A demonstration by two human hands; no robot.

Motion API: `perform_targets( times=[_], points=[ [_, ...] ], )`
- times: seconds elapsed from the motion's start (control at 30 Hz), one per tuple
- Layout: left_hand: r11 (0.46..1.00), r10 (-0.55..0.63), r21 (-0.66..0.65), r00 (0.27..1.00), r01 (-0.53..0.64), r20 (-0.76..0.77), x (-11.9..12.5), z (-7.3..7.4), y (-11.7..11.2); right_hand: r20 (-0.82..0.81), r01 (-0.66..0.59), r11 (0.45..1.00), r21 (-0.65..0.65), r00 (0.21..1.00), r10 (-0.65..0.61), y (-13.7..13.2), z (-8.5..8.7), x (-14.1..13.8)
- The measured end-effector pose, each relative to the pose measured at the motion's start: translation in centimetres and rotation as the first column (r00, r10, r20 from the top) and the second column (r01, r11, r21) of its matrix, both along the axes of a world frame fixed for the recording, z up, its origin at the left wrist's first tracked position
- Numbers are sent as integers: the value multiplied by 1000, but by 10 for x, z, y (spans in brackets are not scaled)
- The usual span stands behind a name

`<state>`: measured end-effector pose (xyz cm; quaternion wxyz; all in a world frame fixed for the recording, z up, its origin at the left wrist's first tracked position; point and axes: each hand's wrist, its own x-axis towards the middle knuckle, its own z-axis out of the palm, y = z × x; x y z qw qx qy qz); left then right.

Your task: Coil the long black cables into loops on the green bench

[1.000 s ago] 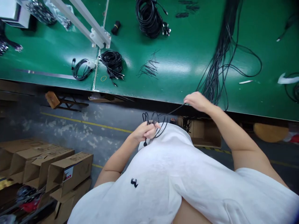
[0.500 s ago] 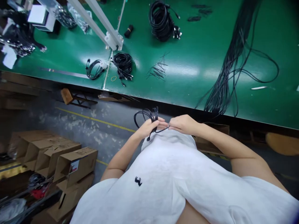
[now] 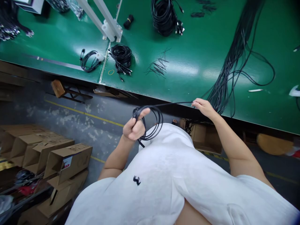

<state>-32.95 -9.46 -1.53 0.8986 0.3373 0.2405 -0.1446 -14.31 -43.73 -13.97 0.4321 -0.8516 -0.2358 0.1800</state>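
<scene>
My left hand (image 3: 134,128) is closed around a coil of black cable (image 3: 157,125) in front of my waist, with several loops hanging out to its right. A stretch of this cable runs from the coil to my right hand (image 3: 203,107), whose fingers pinch it near the table's front edge. Just beyond the right hand, a long bundle of loose black cables (image 3: 226,76) trails across the green table (image 3: 187,84). On the table ahead lie short black ties (image 3: 158,67) in a scattered pile.
Coiled cable bundles (image 3: 121,57) and a larger coil (image 3: 164,18) rest on the table. A white metal post (image 3: 110,25) stands at the table seam. Cardboard boxes (image 3: 70,159) are stacked on the floor at left, near a wooden stool (image 3: 58,88).
My hands have moved apart: the right went out to the right and forward, drawing a length of cable taut. My left hand turned and now grips the coil, which hangs to its right.
</scene>
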Motion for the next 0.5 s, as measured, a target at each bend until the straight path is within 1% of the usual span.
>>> perform_targets(
  times=[0.07,0.13,0.17,0.2,0.23,0.27,0.3,0.33,0.37,0.43,0.5],
  points=[
    [989,141,39,990,-140,-27,4,17,15,-13,-23,999,-48,1000,23,-7,-16,-8],
    [966,244,92,970,-242,-14,11,32,27,-1,-82,989,-121,997,83,-6,-25,-25],
    [951,287,119,958,-286,12,15,36,31,16,-132,975,-176,991,136,-3,-26,-36],
    [937,315,144,948,-319,46,19,37,32,37,-196,949,-245,977,212,2,-23,-48],
    [928,323,168,943,-332,80,23,34,31,63,-271,907,-322,950,306,9,-17,-61],
    [929,300,196,948,-315,102,27,28,28,91,-347,851,-395,907,411,16,-9,-73],
    [935,251,229,962,-270,108,30,19,23,125,-410,793,-452,850,511,24,3,-84],
    [943,180,266,979,-200,98,31,6,17,167,-461,742,-486,785,597,33,15,-92],
    [946,97,302,992,-116,74,31,-8,9,218,-502,708,-497,718,662,43,28,-98],
    [932,-64,357,998,55,15,27,-37,-9,327,-566,674,-475,597,732,64,50,-99],
    [906,-228,359,973,223,-29,19,-62,-26,404,-595,656,-465,517,755,83,65,-91]
  ],
)
